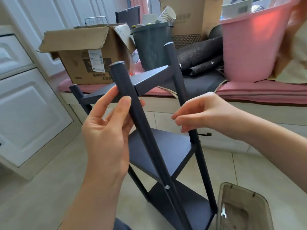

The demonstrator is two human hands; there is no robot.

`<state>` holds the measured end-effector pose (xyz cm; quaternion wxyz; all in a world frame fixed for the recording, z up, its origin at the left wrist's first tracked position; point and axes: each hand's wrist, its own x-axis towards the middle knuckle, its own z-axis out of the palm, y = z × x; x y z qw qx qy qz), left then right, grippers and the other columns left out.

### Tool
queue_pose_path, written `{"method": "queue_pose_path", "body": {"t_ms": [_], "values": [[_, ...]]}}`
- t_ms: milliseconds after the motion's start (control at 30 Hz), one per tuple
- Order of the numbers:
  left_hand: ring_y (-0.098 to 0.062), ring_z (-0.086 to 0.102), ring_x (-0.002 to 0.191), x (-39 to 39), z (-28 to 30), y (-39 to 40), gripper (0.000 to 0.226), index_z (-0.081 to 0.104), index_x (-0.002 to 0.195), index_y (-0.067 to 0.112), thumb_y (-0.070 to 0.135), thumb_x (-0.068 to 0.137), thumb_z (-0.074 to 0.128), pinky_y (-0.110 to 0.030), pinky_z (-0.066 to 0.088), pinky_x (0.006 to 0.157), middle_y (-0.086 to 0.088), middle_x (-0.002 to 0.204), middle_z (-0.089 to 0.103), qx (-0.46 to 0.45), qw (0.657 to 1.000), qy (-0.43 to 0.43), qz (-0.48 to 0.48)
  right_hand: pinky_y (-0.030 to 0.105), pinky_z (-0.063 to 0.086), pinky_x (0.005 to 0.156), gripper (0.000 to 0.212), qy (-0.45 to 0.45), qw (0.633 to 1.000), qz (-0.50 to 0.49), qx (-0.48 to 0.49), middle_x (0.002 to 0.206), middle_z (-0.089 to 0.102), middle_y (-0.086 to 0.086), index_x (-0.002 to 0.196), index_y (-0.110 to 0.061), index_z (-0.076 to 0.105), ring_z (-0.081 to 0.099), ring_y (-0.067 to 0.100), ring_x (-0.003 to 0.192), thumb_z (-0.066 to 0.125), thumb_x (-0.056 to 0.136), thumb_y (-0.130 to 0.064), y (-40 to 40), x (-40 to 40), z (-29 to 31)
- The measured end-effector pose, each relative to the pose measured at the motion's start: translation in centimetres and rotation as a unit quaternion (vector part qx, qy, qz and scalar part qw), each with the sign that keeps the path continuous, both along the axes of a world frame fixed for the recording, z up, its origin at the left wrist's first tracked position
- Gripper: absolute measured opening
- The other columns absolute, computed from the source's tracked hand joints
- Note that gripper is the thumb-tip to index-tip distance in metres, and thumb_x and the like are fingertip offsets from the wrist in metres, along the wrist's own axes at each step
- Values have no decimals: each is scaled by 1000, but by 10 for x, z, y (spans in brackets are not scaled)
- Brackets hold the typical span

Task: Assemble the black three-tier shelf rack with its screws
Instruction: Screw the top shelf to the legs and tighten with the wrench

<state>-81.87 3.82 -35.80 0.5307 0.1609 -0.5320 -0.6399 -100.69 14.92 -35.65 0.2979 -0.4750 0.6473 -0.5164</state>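
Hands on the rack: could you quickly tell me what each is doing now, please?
Left hand: grips the near pole.
Right hand: fingers curled at the far pole; grip unclear.

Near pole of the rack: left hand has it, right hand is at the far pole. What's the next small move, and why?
Probably seat the near pole against the top shelf corner and steady it for a screw. The left hand grips that pole just below the corner, and a seam shows there; lower down a silver screw head is already in. The right hand is at the far pole.

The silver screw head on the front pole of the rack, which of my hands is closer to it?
Left, narrowly. The left hand grips the same front pole above the silver screw head. The right hand pinches the rear pole, up and to the right.
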Motion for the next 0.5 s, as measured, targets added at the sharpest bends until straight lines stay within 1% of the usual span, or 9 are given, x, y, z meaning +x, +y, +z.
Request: {"method": "queue_pose_path", "body": {"t_ms": [100, 167, 267, 400, 500], "values": [[-29, 76, 93, 11, 2, -17, 37, 74, 113, 24, 27, 76, 73, -33, 60, 77, -6, 101, 79, 15, 1000, 3, -4, 26, 60, 72, 11, -148, 985, 12, -83, 87, 76, 14, 91, -7, 79, 73, 20, 76, 77, 81, -6, -20, 22, 5], [-27, 76, 91, 14, 3, -25, 35, 74, 113, 24, 25, 78, 69, -33, 60, 75, -6, 103, 78, 24, 1000, 1, -6, 26, 59, 73, 13, -229, 965, 23, -121, 91, 76, 16, 96, -3, 78, 72, 19, 77, 71, 86, -3, -37, 36, 0], [-22, 75, 89, 13, 6, -33, 37, 72, 116, 23, 25, 80, 66, -34, 61, 74, -5, 101, 77, 28, 999, -12, -14, 27, 59, 71, 16, -329, 929, 32, -166, 93, 75, 18, 104, 1, 72, 71, 17, 72, 62, 92, -1, -60, 52, -9], [-18, 74, 85, 9, 9, -40, 41, 69, 123, 18, 24, 83, 62, -30, 60, 71, -6, 102, 77, 31, 999, -18, -40, 29, 59, 71, 16, -385, 900, 38, -202, 96, 75, 20, 107, 4, 67, 71, 20, 73, 60, 94, -3, -83, 56, -17], [-19, 73, 85, 5, 9, -43, 49, 68, 128, 16, 28, 80, 64, -32, 60, 76, -9, 108, 75, 28, 998, -32, -46, 28, 58, 71, 14, -409, 883, 57, -223, 92, 76, 17, 100, 1, 69, 71, 20, 75, 58, 96, -4, -99, 55, -15]]}}
